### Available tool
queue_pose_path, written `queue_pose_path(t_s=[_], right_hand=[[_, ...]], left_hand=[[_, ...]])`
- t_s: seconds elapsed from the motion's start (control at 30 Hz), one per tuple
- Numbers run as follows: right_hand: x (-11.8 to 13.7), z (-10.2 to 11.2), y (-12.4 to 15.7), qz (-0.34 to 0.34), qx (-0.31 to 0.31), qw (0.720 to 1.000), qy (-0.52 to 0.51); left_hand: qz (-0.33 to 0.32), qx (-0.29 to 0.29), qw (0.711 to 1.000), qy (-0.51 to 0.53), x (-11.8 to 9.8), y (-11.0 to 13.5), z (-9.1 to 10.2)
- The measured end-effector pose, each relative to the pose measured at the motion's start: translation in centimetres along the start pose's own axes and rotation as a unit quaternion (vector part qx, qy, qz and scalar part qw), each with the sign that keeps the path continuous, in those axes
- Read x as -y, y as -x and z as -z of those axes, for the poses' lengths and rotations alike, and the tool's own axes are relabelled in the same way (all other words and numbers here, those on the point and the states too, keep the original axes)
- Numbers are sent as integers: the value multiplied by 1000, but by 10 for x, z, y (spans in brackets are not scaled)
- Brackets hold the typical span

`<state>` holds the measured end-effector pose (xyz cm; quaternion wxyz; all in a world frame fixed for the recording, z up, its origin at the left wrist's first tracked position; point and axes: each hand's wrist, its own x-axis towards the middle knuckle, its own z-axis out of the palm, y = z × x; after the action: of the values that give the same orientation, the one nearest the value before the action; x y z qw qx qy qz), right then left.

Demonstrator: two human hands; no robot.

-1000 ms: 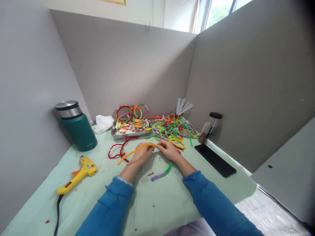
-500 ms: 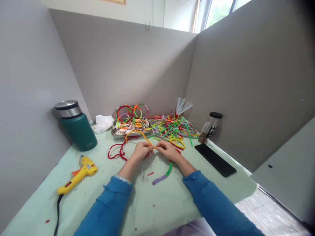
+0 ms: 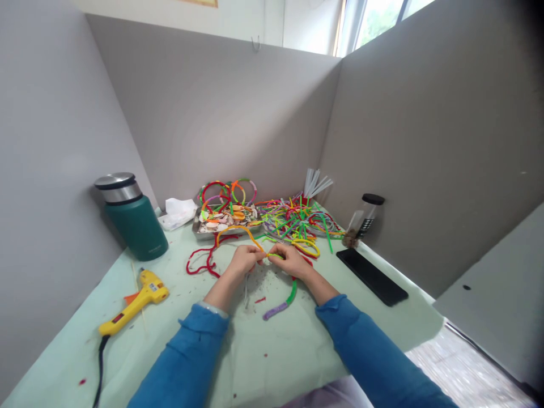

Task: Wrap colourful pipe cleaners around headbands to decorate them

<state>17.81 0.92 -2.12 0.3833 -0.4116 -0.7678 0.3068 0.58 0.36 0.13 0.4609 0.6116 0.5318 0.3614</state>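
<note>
My left hand (image 3: 245, 259) pinches an orange pipe cleaner (image 3: 238, 228) that arches up and away to the left. My right hand (image 3: 291, 260) is closed at the same join, fingertips close to the left ones, on a short yellow-green stretch (image 3: 276, 256) meeting the orange. Below the right hand, a wrapped green and purple strip (image 3: 278, 309) curves down towards me; where its upper end goes is hidden. Red pipe cleaners (image 3: 209, 265) lie left of the left hand. A yellow loop (image 3: 312, 247) rests just beyond the right hand.
A metal tray (image 3: 199, 234) of shells stands behind the hands, with finished rings (image 3: 216, 184) on it. A heap of pipe cleaners (image 3: 293, 218) lies beside it. A yellow glue gun (image 3: 138, 303) and green bottle (image 3: 136, 226) are left; a black phone-like slab (image 3: 372, 276) and jar (image 3: 369, 216) right.
More of the yellow-green stretch shows between my fingertips, by the right hand. Both hands stay almost in the same place.
</note>
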Motion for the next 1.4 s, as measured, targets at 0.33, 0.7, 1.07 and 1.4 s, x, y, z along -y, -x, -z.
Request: queue_pose_path(t_s=[0.33,0.7,1.07,1.4], right_hand=[[3,-1,0,4,-6,1000,8],[4,-1,-1,5,-15,999,38],[-1,-2,-1,1,0,1000,18],[1,-2,-1,-5,-4,1000,23]], left_hand=[[3,-1,1000,2,2,-2,0],[4,-17,1000,6,3,-3,-3],[-14,-2,1000,24,9,-6,-1],[-11,18,999,30,8,-4,-2]])
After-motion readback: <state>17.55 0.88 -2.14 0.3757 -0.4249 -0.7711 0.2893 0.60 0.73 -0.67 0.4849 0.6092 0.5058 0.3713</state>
